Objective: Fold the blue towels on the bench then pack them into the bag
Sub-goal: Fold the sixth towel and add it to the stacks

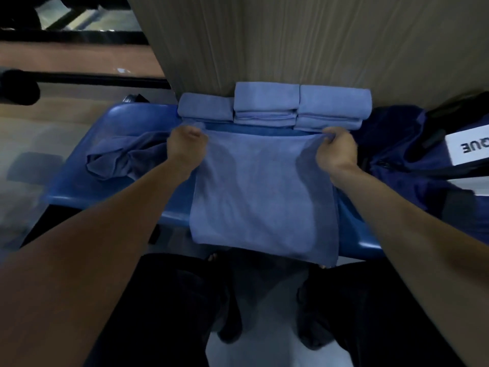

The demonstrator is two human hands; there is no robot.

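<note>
Head view: the left hand (pixel 186 144) pinches the far left corner of a blue towel (pixel 264 197), and the right hand (pixel 334 149) pinches the far right corner. The fingers of both hands are curled tight around the cloth, and the far edge is stretched taut between them. The towel is spread flat across the blue bench (pixel 121 123), with its near edge hanging over the front of the seat toward the person's legs.

Task progress, as judged from the layout: folding is partly complete. Three groups of folded towels (pixel 270 104) stand in a row at the far edge of the bench, touching the wall panel (pixel 291 41). The left group is lower than the middle and right groups, which are stacked. One crumpled towel (pixel 124 160) lies unfolded on the bench, left of the left hand. The held towel is in the folding step now. The crumpled towel is not yet folded, and no towel can be seen inside the bag (pixel 404 165), so packing appears not to have begun.

The dark blue bag sits at the right end of the bench, near the right hand, with a white label (pixel 468 147) on it. The bench is moulded blue plastic. The floor at left is pale and blurred, with dark rails (pixel 87 78) running beyond it.
</note>
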